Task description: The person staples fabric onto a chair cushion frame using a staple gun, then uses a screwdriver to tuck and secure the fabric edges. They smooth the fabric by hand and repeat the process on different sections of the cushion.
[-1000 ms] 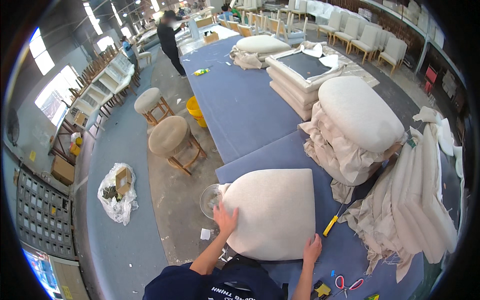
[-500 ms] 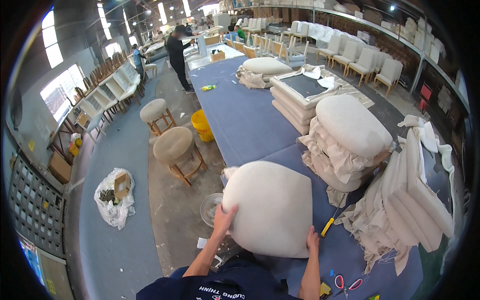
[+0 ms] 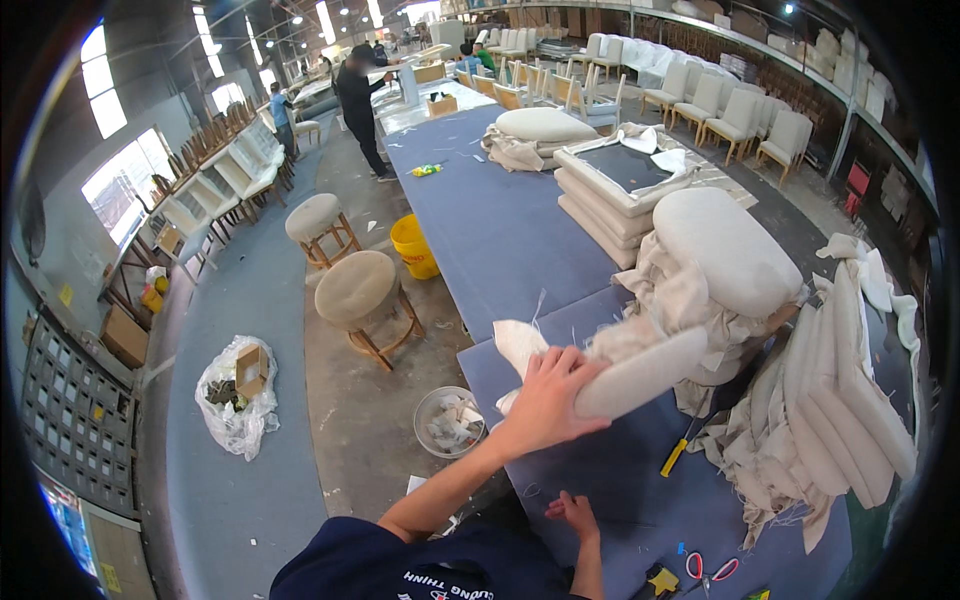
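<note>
My left hand grips the edge of a beige upholstered seat cushion. The cushion is tipped up on edge above the blue-covered table, with loose fabric and white padding showing behind it. Apart from the cushion, my right hand hovers low by the table's near edge, fingers loosely bent and apart, nothing in them. Right of the cushion lies a yellow-handled screwdriver-like tool. Red-handled scissors or snips and a yellow-and-black tool lie at the near edge.
Padded seats and a leaning stack of covered seats stand on the right. Flat panels are piled farther back. Left of the table are two round stools, a yellow bucket and a basin of scraps. A person stands beyond.
The cushion has swung from lying face-up to standing on edge, farther right. My left hand has moved right with it, and my right hand has let go and drawn back.
</note>
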`<action>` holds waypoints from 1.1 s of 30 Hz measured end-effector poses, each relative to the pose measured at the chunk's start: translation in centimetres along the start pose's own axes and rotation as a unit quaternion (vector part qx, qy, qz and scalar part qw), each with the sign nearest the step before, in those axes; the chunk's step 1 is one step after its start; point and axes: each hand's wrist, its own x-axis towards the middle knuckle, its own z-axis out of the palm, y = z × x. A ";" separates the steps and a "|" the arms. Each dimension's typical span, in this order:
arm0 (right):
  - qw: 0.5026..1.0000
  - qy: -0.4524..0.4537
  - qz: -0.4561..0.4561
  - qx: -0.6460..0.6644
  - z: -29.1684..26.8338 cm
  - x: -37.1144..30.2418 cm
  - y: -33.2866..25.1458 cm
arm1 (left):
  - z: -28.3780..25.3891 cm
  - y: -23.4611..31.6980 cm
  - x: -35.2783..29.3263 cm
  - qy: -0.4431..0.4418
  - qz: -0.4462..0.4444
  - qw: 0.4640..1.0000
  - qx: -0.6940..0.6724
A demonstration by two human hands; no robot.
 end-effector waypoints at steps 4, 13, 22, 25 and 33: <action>0.994 0.109 -0.008 -0.007 -1.8 0.4 0.2 | 0.0 -0.5 -1.5 0.013 0.019 0.999 0.029; 0.966 0.234 0.010 -0.114 -4.9 1.7 5.3 | -0.9 -3.6 3.0 -0.118 0.029 0.991 -0.047; 0.943 0.292 0.156 -0.036 10.2 -14.3 3.4 | -2.3 -3.7 9.8 -0.218 0.088 0.965 -0.112; 0.922 0.359 0.137 0.054 15.0 -16.0 3.5 | -1.4 -5.5 12.6 -0.224 0.163 0.955 -0.105; 0.915 0.398 0.070 -0.005 16.9 -16.3 -4.1 | -1.7 -6.2 17.6 -0.320 0.203 0.920 -0.105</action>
